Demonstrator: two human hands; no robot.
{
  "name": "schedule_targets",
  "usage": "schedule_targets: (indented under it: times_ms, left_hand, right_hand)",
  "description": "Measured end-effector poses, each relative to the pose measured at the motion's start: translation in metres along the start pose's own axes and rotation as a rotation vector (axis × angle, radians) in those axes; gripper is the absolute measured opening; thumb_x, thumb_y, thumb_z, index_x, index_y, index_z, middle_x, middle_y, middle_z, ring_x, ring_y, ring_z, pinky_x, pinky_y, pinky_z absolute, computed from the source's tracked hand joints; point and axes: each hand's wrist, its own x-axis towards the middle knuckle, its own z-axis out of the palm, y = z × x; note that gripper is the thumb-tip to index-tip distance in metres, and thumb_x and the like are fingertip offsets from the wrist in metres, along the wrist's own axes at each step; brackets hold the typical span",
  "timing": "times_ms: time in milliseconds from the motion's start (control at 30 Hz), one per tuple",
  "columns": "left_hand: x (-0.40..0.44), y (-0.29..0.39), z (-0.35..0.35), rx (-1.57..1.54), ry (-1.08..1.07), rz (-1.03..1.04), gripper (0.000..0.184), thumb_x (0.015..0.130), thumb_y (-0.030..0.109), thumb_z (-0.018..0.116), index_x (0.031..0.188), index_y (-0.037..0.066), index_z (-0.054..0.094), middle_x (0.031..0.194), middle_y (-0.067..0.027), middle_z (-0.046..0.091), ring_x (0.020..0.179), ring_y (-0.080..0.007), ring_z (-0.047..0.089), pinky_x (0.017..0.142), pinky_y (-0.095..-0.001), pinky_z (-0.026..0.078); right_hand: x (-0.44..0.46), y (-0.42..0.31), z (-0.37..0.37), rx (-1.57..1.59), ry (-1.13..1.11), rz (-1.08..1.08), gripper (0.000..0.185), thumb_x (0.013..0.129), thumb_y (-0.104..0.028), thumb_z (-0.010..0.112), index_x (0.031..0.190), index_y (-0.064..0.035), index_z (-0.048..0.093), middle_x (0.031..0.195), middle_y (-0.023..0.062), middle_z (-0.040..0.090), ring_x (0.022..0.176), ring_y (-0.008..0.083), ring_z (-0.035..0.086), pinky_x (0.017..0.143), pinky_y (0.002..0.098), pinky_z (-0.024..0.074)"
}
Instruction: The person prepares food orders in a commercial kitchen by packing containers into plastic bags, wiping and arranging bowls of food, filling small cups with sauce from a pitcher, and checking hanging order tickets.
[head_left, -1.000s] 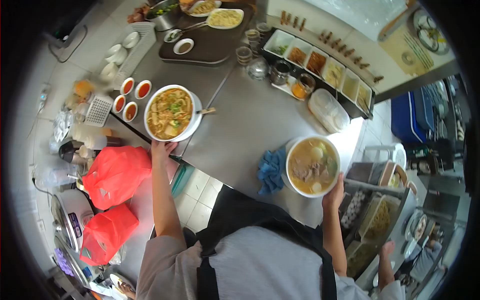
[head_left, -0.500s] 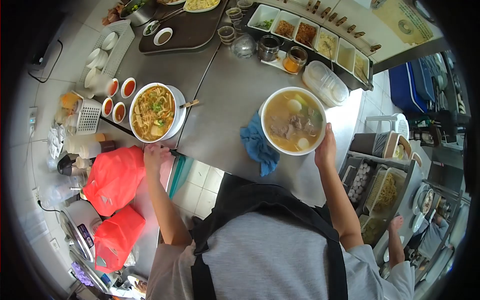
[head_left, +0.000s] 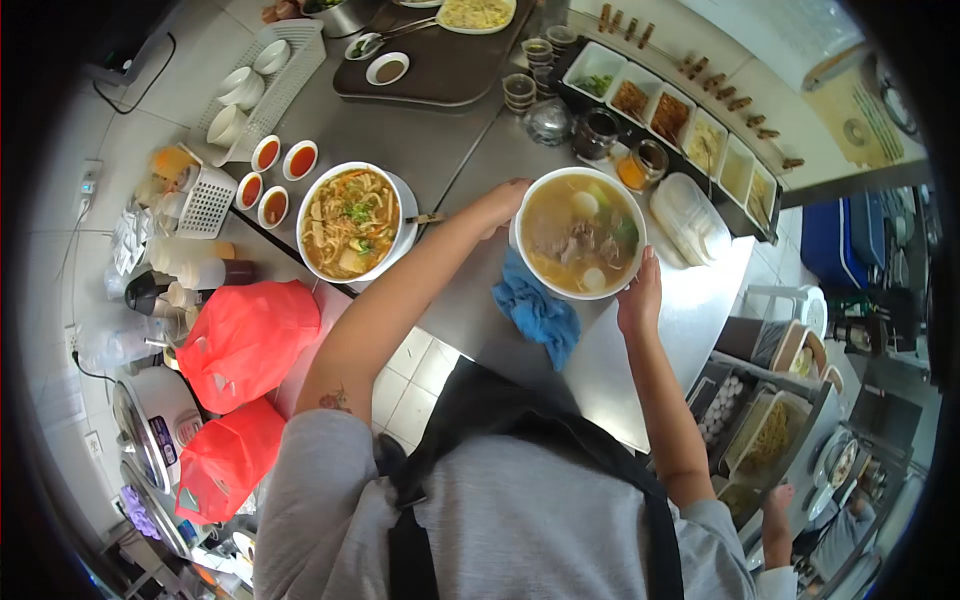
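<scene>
A white bowl of soup (head_left: 583,233), with sliced meat, pale round pieces and green vegetables in a cloudy broth, is between my two hands. My left hand (head_left: 505,205) grips its left side, with the fingertips partly hidden by the bowl. At its lower right, my right hand (head_left: 641,298) holds the rim, fingers curling underneath. Left of my left forearm, a bowl of noodles (head_left: 350,222) with reddish broth and chopped greens sits on a white plate (head_left: 405,228). A blue cloth (head_left: 540,312) lies crumpled just below the soup bowl.
Several small sauce dishes (head_left: 299,160) stand left of the noodles. A brown tray (head_left: 430,85) is at the back, and a topping rack (head_left: 668,118) at the back right beside jars and a clear plastic container (head_left: 690,220). Red bags (head_left: 250,345) sit at left. Another person's arm (head_left: 777,525) shows lower right.
My left hand has moved from below the noodle bowl across to the soup bowl's left side. My right hand stays on the soup bowl. The whole view has shifted slightly.
</scene>
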Motion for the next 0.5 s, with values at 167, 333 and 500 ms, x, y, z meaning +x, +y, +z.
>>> schedule_targets:
  times_ms: [167,333,500]
  left_hand:
    - [-0.018,0.023,-0.028,-0.059,-0.015,0.023,0.04,0.097,0.034,0.039,0.127,0.011,0.05,0.114,-0.0063,0.059,0.099,-0.0168,0.058,0.085,-0.0362,0.048]
    - [-0.003,0.035,-0.072,-0.075,0.06,-0.006,0.037,0.097,0.03,0.041,0.129,0.012,0.05,0.119,-0.0053,0.058,0.107,-0.0165,0.055,0.091,-0.0355,0.046]
    - [-0.001,0.052,-0.131,-0.035,0.083,-0.009,0.036,0.098,0.029,0.039,0.129,0.013,0.05,0.12,-0.0046,0.057,0.107,-0.0152,0.055,0.09,-0.0323,0.045]
  right_hand:
    - [0.0,-0.003,0.041,0.056,-0.031,0.033,0.049,0.095,-0.042,0.047,0.131,-0.0085,0.043,0.122,0.0081,0.052,0.109,0.0214,0.052,0.083,0.0362,0.0484]
    - [0.012,0.007,0.083,0.072,-0.051,0.017,0.051,0.093,-0.044,0.049,0.133,-0.0123,0.041,0.123,0.0069,0.051,0.11,0.0234,0.051,0.085,0.0446,0.0472]
    - [0.015,0.007,0.14,0.073,-0.062,0.033,0.051,0.094,-0.044,0.049,0.133,-0.0125,0.041,0.122,0.0072,0.051,0.11,0.0237,0.051,0.083,0.0447,0.0486]
